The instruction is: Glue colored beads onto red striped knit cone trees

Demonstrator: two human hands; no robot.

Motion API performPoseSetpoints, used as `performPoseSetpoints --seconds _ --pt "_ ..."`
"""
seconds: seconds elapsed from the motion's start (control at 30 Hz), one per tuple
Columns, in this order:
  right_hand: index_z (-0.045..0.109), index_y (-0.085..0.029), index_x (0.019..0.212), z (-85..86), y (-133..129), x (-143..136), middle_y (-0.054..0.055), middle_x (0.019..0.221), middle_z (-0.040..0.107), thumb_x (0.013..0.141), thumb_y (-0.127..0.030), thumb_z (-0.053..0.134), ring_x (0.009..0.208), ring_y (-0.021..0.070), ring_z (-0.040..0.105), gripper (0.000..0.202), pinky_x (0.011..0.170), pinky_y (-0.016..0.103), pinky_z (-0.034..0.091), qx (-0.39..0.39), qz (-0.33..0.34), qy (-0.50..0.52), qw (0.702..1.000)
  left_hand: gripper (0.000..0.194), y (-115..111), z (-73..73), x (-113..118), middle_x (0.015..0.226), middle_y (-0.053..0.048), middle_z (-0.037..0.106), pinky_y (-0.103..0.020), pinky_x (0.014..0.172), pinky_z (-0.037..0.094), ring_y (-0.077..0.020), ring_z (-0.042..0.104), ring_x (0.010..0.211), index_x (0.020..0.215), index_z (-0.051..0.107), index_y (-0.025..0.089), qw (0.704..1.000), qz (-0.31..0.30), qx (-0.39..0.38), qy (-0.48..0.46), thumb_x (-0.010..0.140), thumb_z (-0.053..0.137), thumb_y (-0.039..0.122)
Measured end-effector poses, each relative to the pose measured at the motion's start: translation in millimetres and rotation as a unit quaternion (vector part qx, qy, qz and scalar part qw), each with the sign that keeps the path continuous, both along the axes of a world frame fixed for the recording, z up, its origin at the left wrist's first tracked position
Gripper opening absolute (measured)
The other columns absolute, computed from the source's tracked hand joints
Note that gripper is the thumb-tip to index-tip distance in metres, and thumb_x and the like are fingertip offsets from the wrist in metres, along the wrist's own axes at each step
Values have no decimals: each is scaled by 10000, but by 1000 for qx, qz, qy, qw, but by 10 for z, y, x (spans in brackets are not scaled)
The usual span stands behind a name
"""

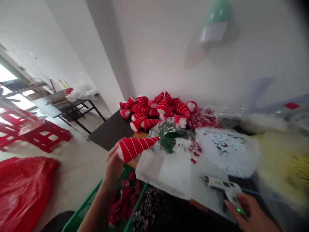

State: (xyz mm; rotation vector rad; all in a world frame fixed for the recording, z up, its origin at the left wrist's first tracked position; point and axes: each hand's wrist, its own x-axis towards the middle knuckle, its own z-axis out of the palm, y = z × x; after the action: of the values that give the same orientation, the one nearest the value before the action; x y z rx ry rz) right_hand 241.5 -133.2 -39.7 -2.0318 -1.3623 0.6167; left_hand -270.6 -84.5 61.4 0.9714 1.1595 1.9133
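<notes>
My left hand (113, 162) is closed round the wide, white-stuffed end of a red cone with white stripes (136, 148), whose tip points right. At the lower right my right hand (251, 209) grips the handle of a white glue gun (223, 184), its nozzle pointing left over white paper (173, 170). A green light glows on the handle. Small red pieces (194, 154) lie on the paper beside a clear bag of green pieces (169, 138). Further right, a plastic bag holds many small white pieces (224, 145).
Many striped red cones (161, 108) are heaped against the wall. Below my left arm stands a green basket (84, 206) with red items. Yellow material (285, 161) lies at the right. Red stools (43, 133), another table (65, 103) and a red plastic sheet (24, 190) are at the left.
</notes>
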Motion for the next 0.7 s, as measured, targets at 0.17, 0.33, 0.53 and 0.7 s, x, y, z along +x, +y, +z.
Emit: performPoseSetpoints --seconds 0.17,0.33,0.53,0.7 --pt "605 -266 981 184 -60 -120 68 784 771 576 -672 773 709 305 746 597 689 436 605 49 -75 85 992 378 -198 -258 933 1490 -152 688 -485 1164 526 -317 650 1383 1362 759 256 929 -192 97 300 990 701 286" --pt "575 -257 948 325 -189 -130 41 842 771 584 -534 887 800 237 735 554 731 362 606 150 -160 256 942 295 -130 -394 1390 1426 -168 716 -491 1104 539 -339 676 1303 1104 803 214 894 -306 42 325 1047 584 403" --pt "647 -228 869 466 -251 -81 15 791 757 520 -472 981 690 197 697 541 610 303 579 141 -188 401 886 386 306 -2 1803 1062 -123 730 -484 1033 525 -371 675 1104 938 691 252 885 -216 -145 387 825 780 611" --pt "686 -210 819 519 -229 -182 -10 641 698 528 -482 983 512 157 615 497 470 272 519 79 -152 456 873 553 730 -8 2140 853 -154 693 -507 1004 511 -518 667 1198 798 503 262 773 -259 -230 532 580 976 450"
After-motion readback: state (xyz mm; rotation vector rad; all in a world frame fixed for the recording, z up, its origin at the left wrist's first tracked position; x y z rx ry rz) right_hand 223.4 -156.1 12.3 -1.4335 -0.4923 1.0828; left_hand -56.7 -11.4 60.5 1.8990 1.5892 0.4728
